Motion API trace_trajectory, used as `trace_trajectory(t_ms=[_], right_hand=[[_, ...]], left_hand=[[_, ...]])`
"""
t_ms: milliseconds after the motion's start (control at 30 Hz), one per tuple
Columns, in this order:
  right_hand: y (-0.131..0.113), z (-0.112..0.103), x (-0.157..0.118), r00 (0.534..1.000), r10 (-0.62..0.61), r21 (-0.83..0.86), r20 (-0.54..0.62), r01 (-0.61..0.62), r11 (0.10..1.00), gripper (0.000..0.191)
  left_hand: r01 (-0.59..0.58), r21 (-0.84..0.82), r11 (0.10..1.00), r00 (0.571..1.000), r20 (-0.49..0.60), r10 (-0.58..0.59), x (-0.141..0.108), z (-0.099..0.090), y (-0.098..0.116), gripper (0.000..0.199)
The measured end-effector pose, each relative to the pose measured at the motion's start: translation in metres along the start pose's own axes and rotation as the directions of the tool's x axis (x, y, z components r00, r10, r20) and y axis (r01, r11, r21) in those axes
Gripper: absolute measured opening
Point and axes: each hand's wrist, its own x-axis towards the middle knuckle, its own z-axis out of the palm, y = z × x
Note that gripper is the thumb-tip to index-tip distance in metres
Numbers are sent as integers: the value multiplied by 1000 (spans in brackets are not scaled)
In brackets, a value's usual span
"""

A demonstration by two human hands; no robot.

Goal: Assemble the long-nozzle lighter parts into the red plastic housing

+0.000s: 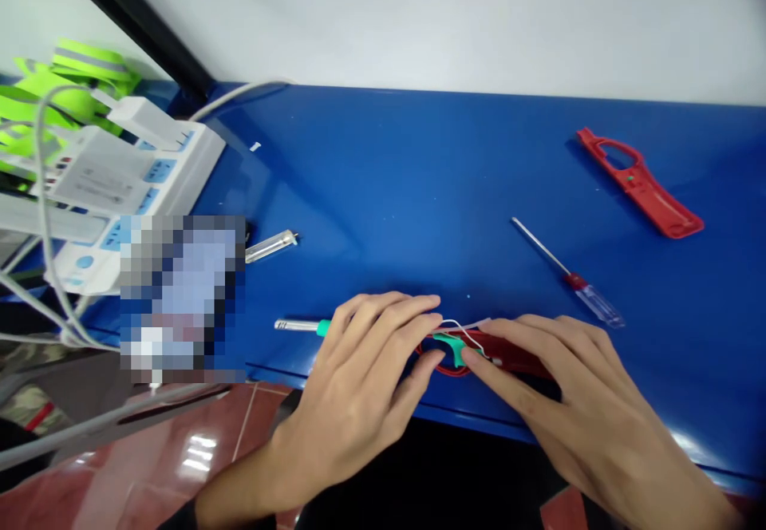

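Red plastic tool body (515,353) lies at the near edge of the blue metal table (419,171), between the person's two hands, with a red wire loop (434,368) at its left end. A teal plastic piece (455,346) sits on it, and a thin white wire (460,326) arcs over that piece. The left hand (353,390) is curved over from the left, its fingertips (428,310) reaching the white wire. The right hand (574,386) comes in from the right, half open, with its thumb (479,362) beside the teal piece. Both hands are around the tool body, but whether either one has a firm grip cannot be told.

Just left of the left hand, a screwdriver with a teal handle (296,326) lies partly under the palm. Farther right, a screwdriver with a clear and red handle (590,298) lies apart from the hands. Near the far right edge of the table rests a longer red plastic tool part (640,183). A short metal tube (272,245) lies left of centre, beside a pixelated patch (183,298). Farther left stands a white power strip (132,187) with blue labels whose writing is too small to read, with white cables (239,95) and neon green reflective vests (72,87) behind it.
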Motion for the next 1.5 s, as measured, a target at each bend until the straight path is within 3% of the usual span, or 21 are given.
trace_trajectory(t_ms=[267,467,667,933,1167,1367,1500], right_hand=[[-4,-7,3,998,26,-12,48,-26,1000,65],[-7,-9,8,997,78,10,-27,-78,997,68],[-3,-10,8,1000,-4,51,12,4,999,74],[-6,-8,7,998,62,108,-15,-60,992,71],[-6,-9,11,993,109,135,-46,-102,986,54],[-7,-8,11,993,115,103,-21,-112,988,53],[-9,-7,10,990,104,68,-90,-98,993,52]], left_hand=[[-9,19,1000,1000,20,9,2,-1,-1,39],[-23,28,999,999,22,23,2,0,-1,33],[-24,27,999,999,22,24,2,0,-2,30],[-31,22,999,998,53,30,1,0,-3,27],[-47,18,999,998,42,46,4,0,-3,22],[-85,81,993,993,84,79,6,0,-3,28],[-99,77,992,994,48,95,5,2,-4,25]])
